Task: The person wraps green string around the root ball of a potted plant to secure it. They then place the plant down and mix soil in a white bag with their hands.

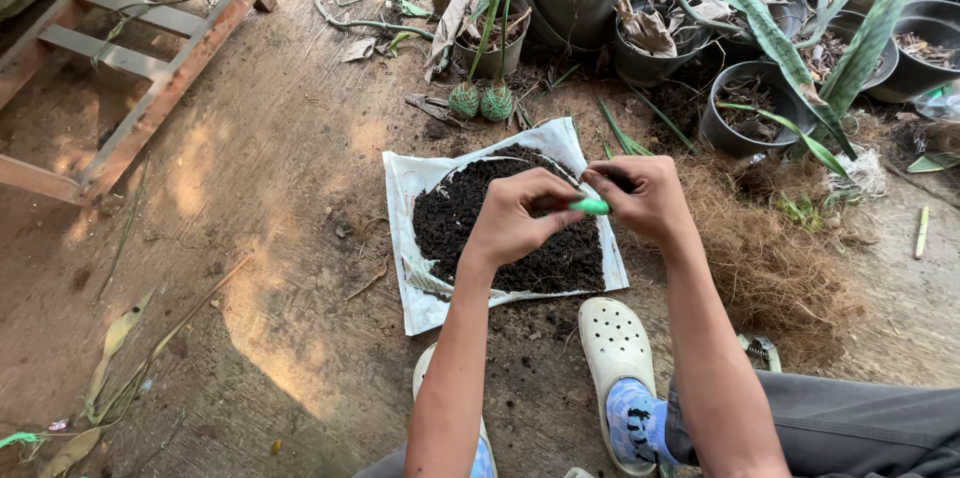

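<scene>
Cream clogs (617, 346) are planting at six o'clock while both hands are pinching a small green piece (590, 206) between them, left hand (515, 218) and right hand (640, 198) closed on it. They are working above dark soil (470, 213) heaped on a white sheet (415, 178); black pots (745, 113) are standing at one o'clock.
</scene>
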